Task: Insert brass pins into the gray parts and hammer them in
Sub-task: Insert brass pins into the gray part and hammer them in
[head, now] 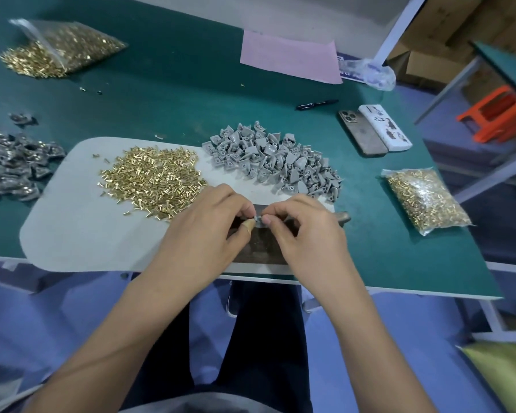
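Observation:
My left hand [209, 231] and my right hand [304, 231] meet fingertip to fingertip above a dark metal block [259, 245] at the table's front edge. Between them they pinch a small gray part [260, 219]; whether a brass pin sits in it is hidden by the fingers. A loose heap of brass pins [152, 177] lies on the pale mat [81, 234] just left of my hands. Behind my right hand is a pile of gray parts [274, 162]. A hammer's end [344, 217] pokes out from behind my right hand.
At the left edge lies a pile of darker gray parts [9, 165]. An open bag of pins [60, 49] sits far left, a sealed one [426, 201] on the right. Two phones [376, 132], a pen [316, 104] and pink paper [289, 56] lie further back.

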`<action>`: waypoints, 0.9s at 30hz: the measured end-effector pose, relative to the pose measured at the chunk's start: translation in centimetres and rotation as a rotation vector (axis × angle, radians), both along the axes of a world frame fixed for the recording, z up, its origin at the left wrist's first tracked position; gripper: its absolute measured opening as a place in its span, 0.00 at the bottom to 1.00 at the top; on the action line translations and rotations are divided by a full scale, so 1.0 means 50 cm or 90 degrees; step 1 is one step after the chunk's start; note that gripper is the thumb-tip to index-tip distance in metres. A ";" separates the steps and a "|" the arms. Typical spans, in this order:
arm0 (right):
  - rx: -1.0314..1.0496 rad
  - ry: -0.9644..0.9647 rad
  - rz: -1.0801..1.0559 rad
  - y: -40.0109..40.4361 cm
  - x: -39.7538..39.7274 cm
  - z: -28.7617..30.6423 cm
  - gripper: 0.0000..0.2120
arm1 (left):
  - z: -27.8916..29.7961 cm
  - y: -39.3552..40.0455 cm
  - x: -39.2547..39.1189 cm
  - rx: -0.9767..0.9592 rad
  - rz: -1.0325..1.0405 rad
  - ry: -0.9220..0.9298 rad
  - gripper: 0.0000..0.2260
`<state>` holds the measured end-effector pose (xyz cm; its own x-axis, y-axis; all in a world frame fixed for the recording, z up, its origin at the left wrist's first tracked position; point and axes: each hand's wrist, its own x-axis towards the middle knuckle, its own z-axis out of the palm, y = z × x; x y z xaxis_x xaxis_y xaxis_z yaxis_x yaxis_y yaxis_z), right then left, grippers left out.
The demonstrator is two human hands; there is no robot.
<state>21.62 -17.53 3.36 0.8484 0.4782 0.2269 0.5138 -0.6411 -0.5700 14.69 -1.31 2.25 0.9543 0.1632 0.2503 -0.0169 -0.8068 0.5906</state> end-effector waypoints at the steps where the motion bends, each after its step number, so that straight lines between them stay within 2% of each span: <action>1: -0.024 -0.006 0.001 0.001 0.000 0.005 0.02 | -0.001 0.000 0.000 -0.001 0.000 -0.002 0.06; 4: -0.094 -0.043 0.018 0.007 0.000 0.022 0.03 | -0.004 0.000 -0.003 -0.013 0.004 -0.016 0.05; 11: -0.276 -0.104 0.137 0.034 0.008 0.049 0.08 | 0.000 -0.005 -0.002 0.060 0.073 -0.026 0.05; 13: -0.255 -0.088 0.153 0.033 0.016 0.048 0.08 | -0.002 -0.005 -0.003 0.048 0.070 -0.029 0.05; 16: -0.109 -0.033 0.111 0.019 0.016 0.044 0.04 | -0.008 -0.008 -0.004 0.024 0.069 -0.039 0.05; 18: -0.061 -0.021 0.089 0.015 0.010 0.042 0.04 | -0.011 -0.009 -0.005 0.022 0.069 -0.043 0.06; 23: -0.139 -0.056 0.105 0.023 0.024 0.036 0.05 | -0.016 -0.001 -0.001 0.013 0.055 -0.046 0.06; 27: -0.145 -0.048 0.105 0.023 0.028 0.032 0.05 | -0.012 0.006 0.003 0.035 0.045 -0.032 0.06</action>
<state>23.01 -16.39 4.95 0.7399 0.6542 0.1570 0.6570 -0.6524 -0.3777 14.83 -1.03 1.66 0.9268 0.2139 0.3086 0.0117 -0.8380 0.5455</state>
